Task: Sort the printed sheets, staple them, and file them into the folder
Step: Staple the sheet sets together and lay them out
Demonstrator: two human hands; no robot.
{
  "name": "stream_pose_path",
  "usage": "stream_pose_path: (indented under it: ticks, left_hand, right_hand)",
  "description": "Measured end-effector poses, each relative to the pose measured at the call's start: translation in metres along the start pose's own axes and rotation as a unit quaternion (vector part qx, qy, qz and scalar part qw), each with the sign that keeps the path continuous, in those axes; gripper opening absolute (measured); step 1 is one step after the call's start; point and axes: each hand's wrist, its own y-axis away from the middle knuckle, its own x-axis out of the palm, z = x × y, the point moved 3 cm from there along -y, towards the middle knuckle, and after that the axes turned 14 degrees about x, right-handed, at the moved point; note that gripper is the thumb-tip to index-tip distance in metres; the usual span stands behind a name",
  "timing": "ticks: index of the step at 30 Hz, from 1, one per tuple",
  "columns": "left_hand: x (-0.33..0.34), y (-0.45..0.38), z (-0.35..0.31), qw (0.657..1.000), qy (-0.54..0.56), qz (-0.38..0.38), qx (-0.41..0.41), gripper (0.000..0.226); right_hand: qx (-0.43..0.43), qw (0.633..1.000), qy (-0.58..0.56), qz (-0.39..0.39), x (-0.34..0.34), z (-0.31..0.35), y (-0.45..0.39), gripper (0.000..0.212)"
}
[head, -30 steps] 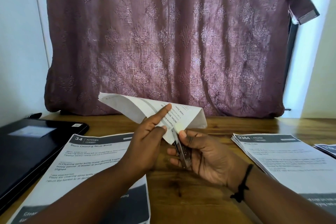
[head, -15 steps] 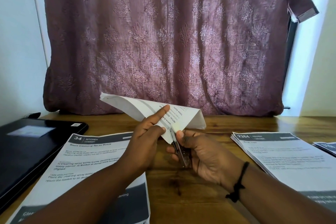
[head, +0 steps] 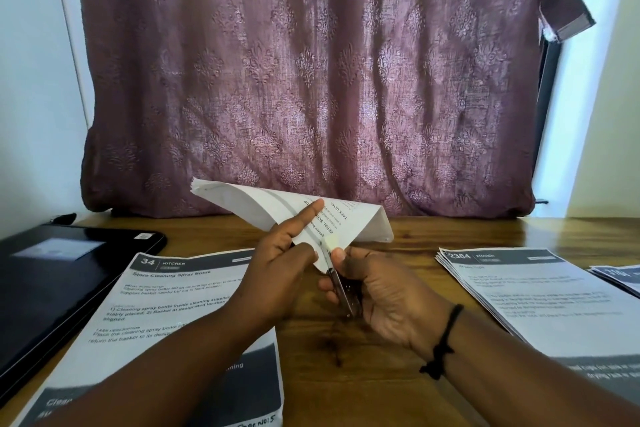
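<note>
Both hands busy, left grip (head: 277,267) pinching folded sheets (head: 287,211), right grip (head: 374,295) curled around half-hidden stapler (head: 341,291).

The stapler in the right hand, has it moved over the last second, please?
No. The stapler sits at the same spot between the left sheet stack and the right stack.

Single head-worn wide-angle view, facing forward and down over wooden table (head: 346,374), close above hands, curtain (head: 311,80) behind.
</note>
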Motion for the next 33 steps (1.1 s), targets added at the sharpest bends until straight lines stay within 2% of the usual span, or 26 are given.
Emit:
stream_pose_path:
  ticks: [4,7,10,13,16,18,22,26,28,30,32,33]
  left_hand:
    - [-0.003,-0.003,0.000,1.000,0.001,-0.015,0.001,0.055]
    - [-0.007,-0.006,0.000,0.999,0.006,-0.045,-0.014,0.054]
    - [-0.013,-0.009,-0.001,0.996,0.024,-0.075,-0.042,0.054]
    - [-0.019,-0.009,-0.003,0.996,0.011,-0.075,-0.055,0.055]
    - [-0.025,-0.011,-0.013,0.998,-0.003,-0.052,-0.048,0.055]
    - [-0.033,-0.018,-0.027,0.999,-0.008,-0.026,-0.041,0.052]
    - [-0.057,-0.036,-0.061,0.996,-0.011,0.010,-0.085,0.070]
    - [-0.091,-0.051,-0.077,0.981,-0.120,0.026,-0.149,0.086]
    - [-0.101,-0.053,-0.068,0.975,-0.134,0.003,-0.180,0.077]
    - [-0.101,-0.053,-0.047,0.968,-0.152,-0.028,-0.198,0.068]
    - [-0.090,-0.049,-0.020,0.965,-0.165,-0.031,-0.200,0.065]
    - [-0.081,-0.047,-0.009,0.965,-0.164,-0.025,-0.203,0.062]
  right_hand:
    - [0.058,0.995,0.042,0.075,-0.008,0.011,0.007,0.035]
    - [0.076,0.991,0.079,0.077,-0.029,0.022,0.008,0.040]
    - [0.058,0.996,0.060,0.032,-0.053,0.034,0.005,0.040]
    - [0.008,0.999,0.011,-0.031,-0.073,0.049,0.004,0.036]
    - [-0.053,0.993,-0.079,-0.074,-0.096,0.062,0.005,0.022]
    - [-0.088,0.985,-0.114,-0.096,-0.112,0.070,0.009,0.020]
    - [-0.111,0.967,-0.116,-0.197,-0.132,0.071,0.010,0.024]
    - [-0.115,0.950,-0.018,-0.288,-0.131,0.068,0.007,0.028]
    - [-0.134,0.939,0.074,-0.309,-0.124,0.068,0.009,0.023]
    - [-0.150,0.906,0.213,-0.334,-0.115,0.065,0.013,0.012]
    - [-0.122,0.878,0.323,-0.331,-0.105,0.058,0.018,0.013]
    - [-0.091,0.882,0.341,-0.313,-0.102,0.053,0.018,0.016]
